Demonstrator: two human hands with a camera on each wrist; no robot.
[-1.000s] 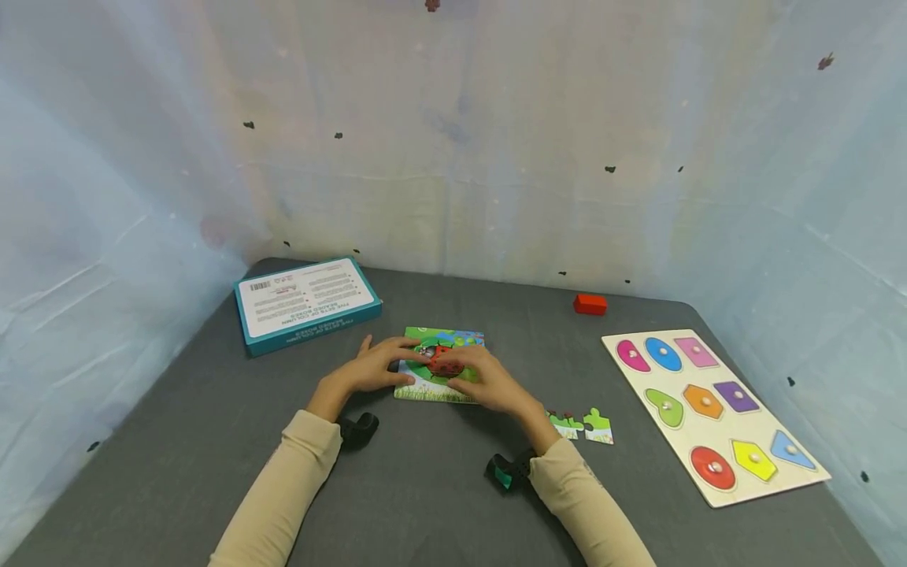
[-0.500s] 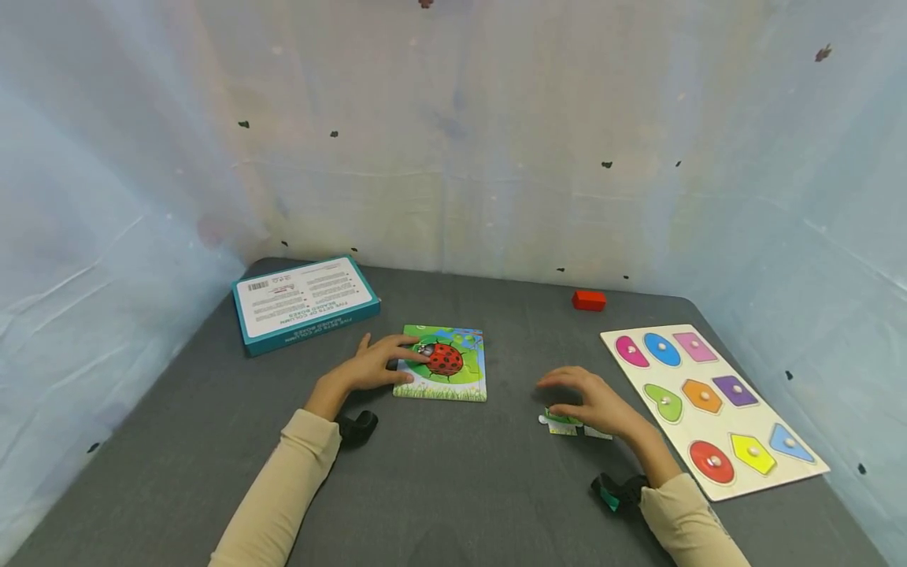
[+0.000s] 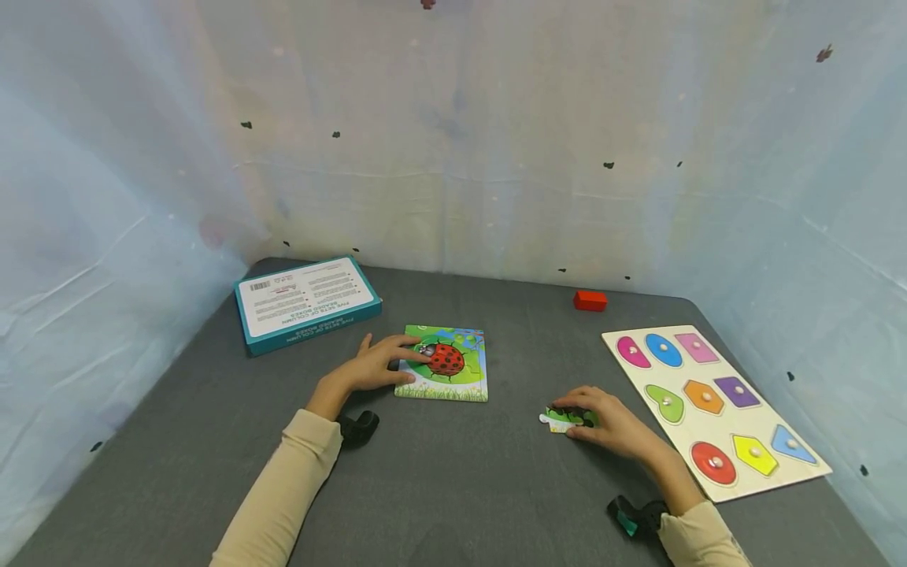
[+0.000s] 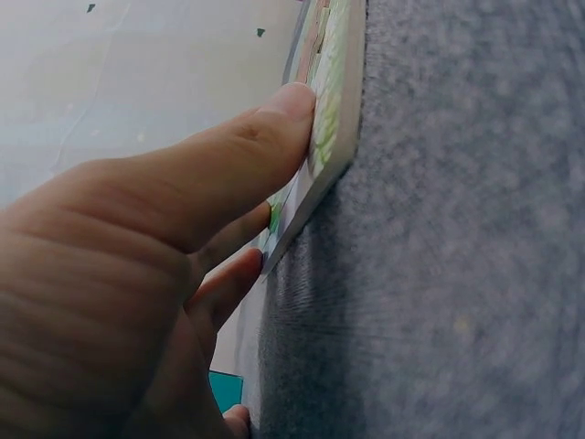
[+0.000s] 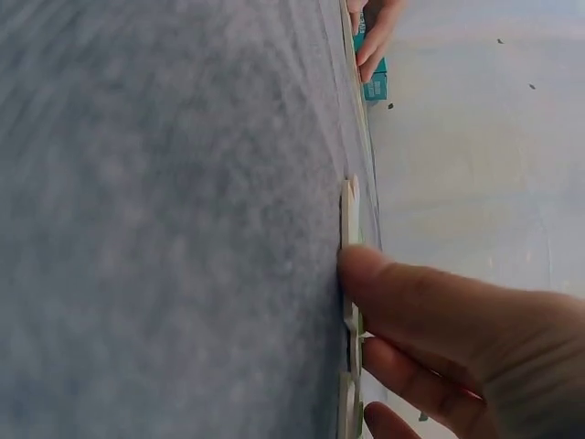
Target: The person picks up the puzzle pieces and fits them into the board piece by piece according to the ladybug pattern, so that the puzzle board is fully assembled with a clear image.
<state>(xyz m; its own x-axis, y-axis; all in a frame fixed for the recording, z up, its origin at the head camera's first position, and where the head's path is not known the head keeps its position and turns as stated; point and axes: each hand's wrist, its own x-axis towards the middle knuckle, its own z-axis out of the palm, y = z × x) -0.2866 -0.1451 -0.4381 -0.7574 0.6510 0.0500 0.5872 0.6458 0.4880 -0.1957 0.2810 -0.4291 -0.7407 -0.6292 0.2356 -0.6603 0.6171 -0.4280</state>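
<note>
A square ladybug jigsaw puzzle (image 3: 453, 387) lies on the dark table in the head view. My left hand (image 3: 372, 368) rests its spread fingers and thumb on the puzzle's left side; in the left wrist view the thumb touches the puzzle face (image 4: 331, 128) near a corner. To the right, my right hand (image 3: 611, 425) pinches a loose green and white puzzle piece (image 3: 558, 426) at the table, thumb on its near edge, fingers across its far side. A second loose piece (image 5: 345, 402) sits beside it in the right wrist view; the hand covers it from above.
A teal box (image 3: 308, 295) with a white label lies at the back left. Near the back edge stands a red block (image 3: 590, 301). A pale shape board (image 3: 716, 429) with knobbed pieces lies to the right of my right hand. Plastic sheeting (image 3: 453, 157) surrounds the table.
My right hand has left the ladybug puzzle, moved right and come down onto the loose pieces, its fingers closing around one. The left hand has stayed in place.
</note>
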